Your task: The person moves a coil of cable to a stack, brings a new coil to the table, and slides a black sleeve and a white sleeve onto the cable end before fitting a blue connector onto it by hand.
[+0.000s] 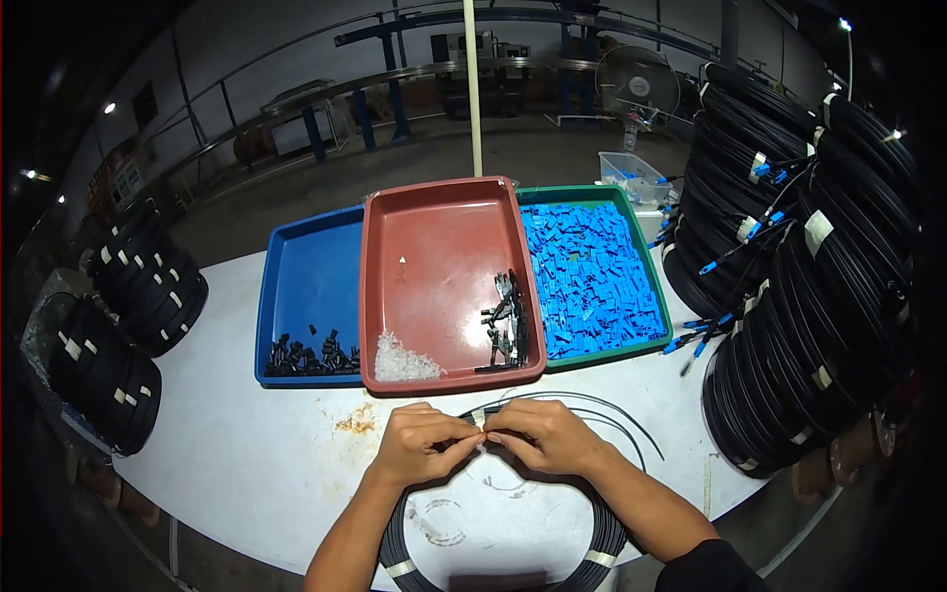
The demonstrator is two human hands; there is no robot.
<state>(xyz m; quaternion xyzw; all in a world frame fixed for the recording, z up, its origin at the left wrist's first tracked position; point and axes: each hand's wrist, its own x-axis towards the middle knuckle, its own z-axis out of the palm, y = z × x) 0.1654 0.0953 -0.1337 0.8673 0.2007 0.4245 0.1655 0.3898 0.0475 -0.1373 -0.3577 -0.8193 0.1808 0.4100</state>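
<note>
A coil of black cable [610, 523], bound with pale tape bands, lies on the table in front of me. My left hand [426, 441] and my right hand [545, 434] meet over its far side, thumb and fingertips of each pinched together and almost touching. Whatever sits between the fingertips is too small and too covered to name. Just behind them a pale tape band [479, 417] wraps the coil. Loose cable ends [631, 422] curve out to the right past my right hand.
Beyond the coil stand a blue tray [314, 259] with black parts, a red tray [444, 247] with clear pieces and black parts, and a green tray [646, 266] full of blue connectors. Tall cable stacks [789, 365] rise at right, smaller cable stacks [148, 281] at left.
</note>
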